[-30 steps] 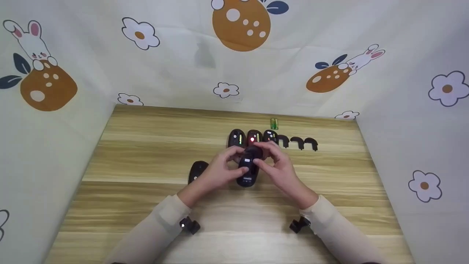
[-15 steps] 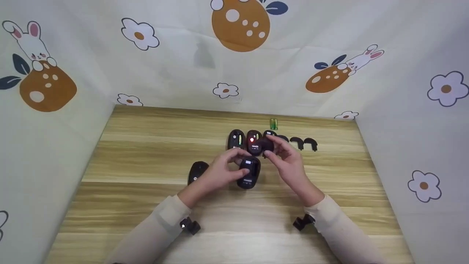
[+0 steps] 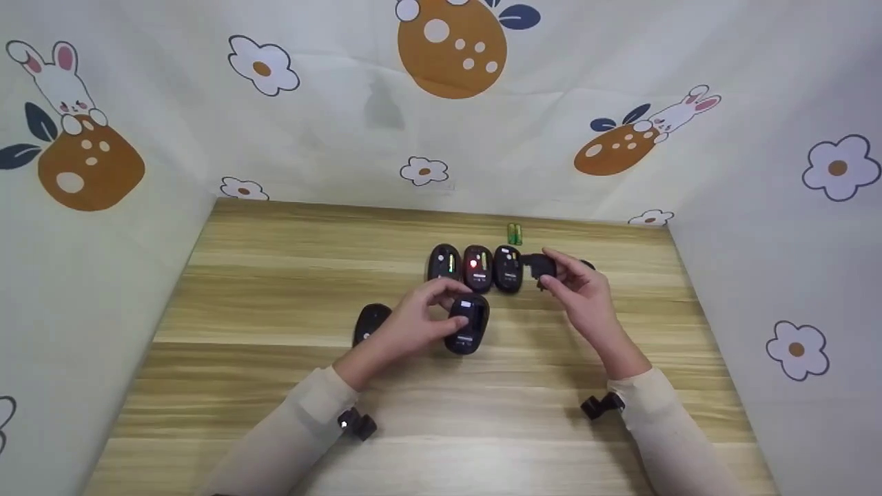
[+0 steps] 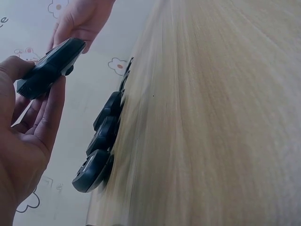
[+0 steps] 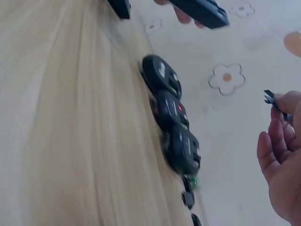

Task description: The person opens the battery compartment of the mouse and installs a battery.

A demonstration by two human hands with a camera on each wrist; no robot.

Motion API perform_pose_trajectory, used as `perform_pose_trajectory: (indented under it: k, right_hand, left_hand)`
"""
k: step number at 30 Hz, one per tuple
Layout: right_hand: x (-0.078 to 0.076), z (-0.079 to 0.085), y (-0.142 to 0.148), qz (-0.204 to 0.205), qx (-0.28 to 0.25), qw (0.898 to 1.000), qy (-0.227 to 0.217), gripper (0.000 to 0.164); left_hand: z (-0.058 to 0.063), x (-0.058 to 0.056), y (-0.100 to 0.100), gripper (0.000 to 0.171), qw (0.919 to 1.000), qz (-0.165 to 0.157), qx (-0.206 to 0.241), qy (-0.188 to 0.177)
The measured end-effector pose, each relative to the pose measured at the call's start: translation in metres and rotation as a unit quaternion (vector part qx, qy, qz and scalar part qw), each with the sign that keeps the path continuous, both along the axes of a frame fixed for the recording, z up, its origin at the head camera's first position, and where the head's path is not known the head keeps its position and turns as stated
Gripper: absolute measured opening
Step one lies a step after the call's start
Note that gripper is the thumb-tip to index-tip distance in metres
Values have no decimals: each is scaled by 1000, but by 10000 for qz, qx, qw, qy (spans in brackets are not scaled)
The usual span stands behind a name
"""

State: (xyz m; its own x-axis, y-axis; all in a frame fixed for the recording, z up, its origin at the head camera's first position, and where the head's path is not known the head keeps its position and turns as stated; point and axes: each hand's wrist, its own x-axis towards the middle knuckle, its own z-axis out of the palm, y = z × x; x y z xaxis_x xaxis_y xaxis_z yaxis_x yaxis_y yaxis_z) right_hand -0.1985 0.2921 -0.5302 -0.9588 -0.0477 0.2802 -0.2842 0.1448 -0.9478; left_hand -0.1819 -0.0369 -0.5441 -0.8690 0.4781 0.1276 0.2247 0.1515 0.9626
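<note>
Black cover (image 3: 543,266): right of the held mouse (image 3: 470,331).
Head: my left hand (image 3: 413,320) gripped the mouse, long axis pointing away; my right hand (image 3: 583,286) pinched the cover just beyond the mouse row (image 3: 478,274). Left wrist: the mouse hung above the table (image 4: 202,122). Right wrist: the cover showed edge-on, nearer the loose covers (image 5: 188,197).

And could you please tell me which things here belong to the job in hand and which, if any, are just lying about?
Likely part of the job:
held mouse, in the left hand
held cover, in the right hand
three mice in a row
mouse by the wrist
loose covers
two batteries

Probably just surroundings:
tabletop
wrist cameras
patterned cloth
</note>
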Motion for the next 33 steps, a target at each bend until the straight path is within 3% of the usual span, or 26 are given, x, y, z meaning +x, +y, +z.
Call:
perform_pose_trajectory:
  k: [13,24,33]
  right_hand:
    - [-18,-3,55,21,901,9949,-442,44]
    - [-29,-11,88,-268,2004,9782,-481,46]
    - [-38,-18,118,-275,2381,9694,-534,45]
  left_hand:
    - [1,0,0,43,9999,24,-72,-132]
    - [-1,-1,0,43,9998,11,-39,-171]
    - [1,-1,-1,43,9996,-18,138,-242]
